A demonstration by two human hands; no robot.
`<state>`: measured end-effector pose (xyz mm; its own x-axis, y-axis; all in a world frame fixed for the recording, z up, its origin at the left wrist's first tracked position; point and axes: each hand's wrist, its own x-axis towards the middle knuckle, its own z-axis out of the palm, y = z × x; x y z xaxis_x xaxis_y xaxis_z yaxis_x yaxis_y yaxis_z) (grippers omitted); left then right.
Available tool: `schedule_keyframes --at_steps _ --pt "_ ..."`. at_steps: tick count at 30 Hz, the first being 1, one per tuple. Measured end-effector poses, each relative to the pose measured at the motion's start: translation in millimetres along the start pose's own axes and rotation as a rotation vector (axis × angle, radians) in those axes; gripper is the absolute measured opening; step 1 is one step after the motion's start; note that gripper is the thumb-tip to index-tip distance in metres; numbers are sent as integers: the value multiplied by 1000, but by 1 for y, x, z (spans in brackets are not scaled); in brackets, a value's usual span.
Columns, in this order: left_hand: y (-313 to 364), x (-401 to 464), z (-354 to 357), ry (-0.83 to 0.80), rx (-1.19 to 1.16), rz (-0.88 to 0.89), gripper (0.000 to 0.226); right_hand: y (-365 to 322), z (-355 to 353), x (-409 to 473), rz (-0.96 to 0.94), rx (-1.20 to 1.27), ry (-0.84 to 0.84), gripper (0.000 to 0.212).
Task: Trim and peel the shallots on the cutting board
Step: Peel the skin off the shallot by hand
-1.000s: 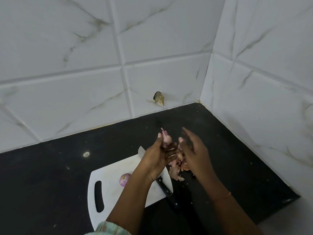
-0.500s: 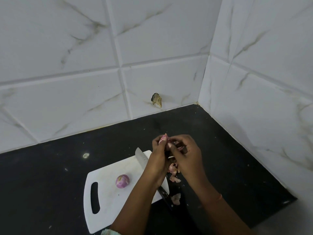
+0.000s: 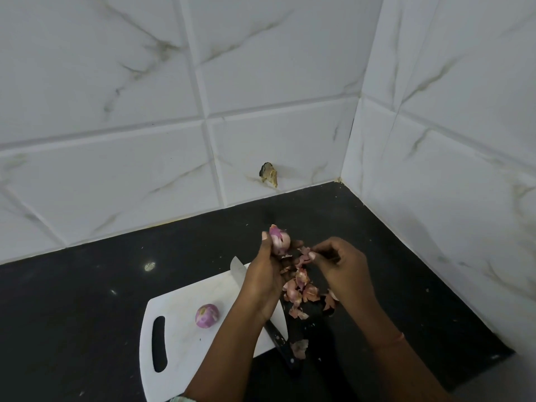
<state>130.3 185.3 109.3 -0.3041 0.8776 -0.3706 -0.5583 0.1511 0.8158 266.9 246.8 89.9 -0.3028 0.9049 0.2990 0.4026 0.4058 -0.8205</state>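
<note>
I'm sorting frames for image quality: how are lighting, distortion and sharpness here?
Head view: soft, even light, no harsh glare; wide-angle lens bows the tile joints; dark countertop hides the knife handle; shallot in the left hand and skin pinched by the right hand are reasonably sharp.

We saw a smooth white plastic cutting board [image 3: 179, 329] on a matt black stone counter [image 3: 72, 300]; the wall tiles [image 3: 261, 82] looked glossy and marble-veined. The shallot skins [image 3: 301, 288] were papery; the knife blade [image 3: 236, 271] was dull metal.
</note>
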Motion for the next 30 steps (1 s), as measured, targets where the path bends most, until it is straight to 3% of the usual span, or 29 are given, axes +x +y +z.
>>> schedule_keyframes --at_steps 8,10,13,16,24,30 --pt "0 1 -1 -13 22 27 58 -25 13 2 64 200 30 15" --pt "1 0 1 -5 23 51 53 -35 19 -1 77 253 -11 12" --pt "-2 -3 5 34 35 95 50 -48 29 -4 143 370 -167 25" --pt "-5 -8 12 59 7 117 45 -55 38 -6 215 476 -174 18" --pt "-12 -11 17 72 108 278 41 -62 39 -9 187 494 -101 7" --pt "-13 -10 11 22 146 299 40 -58 39 -9 188 446 -119 9"
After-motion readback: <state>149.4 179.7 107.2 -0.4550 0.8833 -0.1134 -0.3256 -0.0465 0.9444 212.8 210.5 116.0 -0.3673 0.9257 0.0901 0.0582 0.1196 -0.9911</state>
